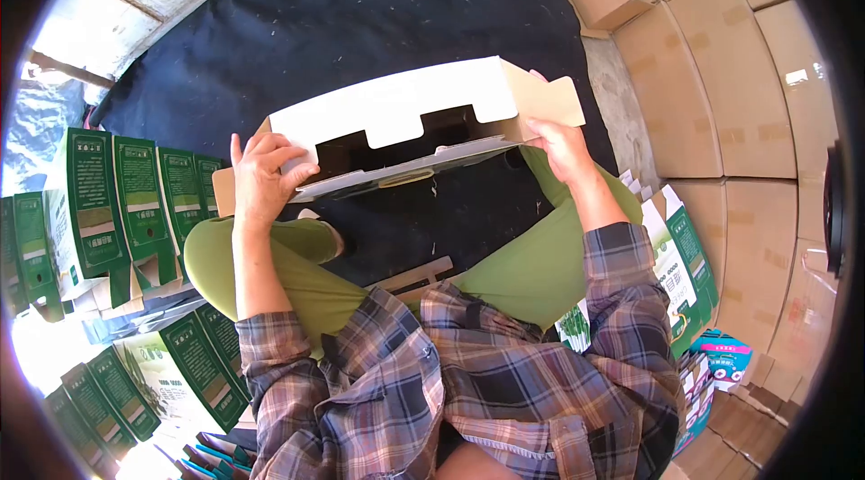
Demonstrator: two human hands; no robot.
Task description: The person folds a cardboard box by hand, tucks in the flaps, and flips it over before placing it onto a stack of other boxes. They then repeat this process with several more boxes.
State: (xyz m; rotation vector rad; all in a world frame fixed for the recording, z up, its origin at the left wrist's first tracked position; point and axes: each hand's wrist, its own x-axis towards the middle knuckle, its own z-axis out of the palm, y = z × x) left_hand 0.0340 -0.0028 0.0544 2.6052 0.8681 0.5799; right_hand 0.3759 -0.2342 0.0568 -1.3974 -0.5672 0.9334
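Between my hands is a partly folded cardboard carton [396,102], held above my lap. A white flap with square notches faces up, and brown side flaps stick out at both ends. Through the notches its dark inside shows. My left hand [261,178] grips the left end, thumb and fingers pinched on the white edge with one finger raised. At the opposite end my right hand [563,151] holds the corner by the brown side flap, thumb on top; some of its fingers are hidden behind the board.
Green and white printed cartons [95,201] stand in rows at left, with more [194,363] below them. Large brown boxes [676,75] are stacked along the right. Another green and white carton [689,273] stands by my right elbow. Black sheeting [378,21] covers the floor.
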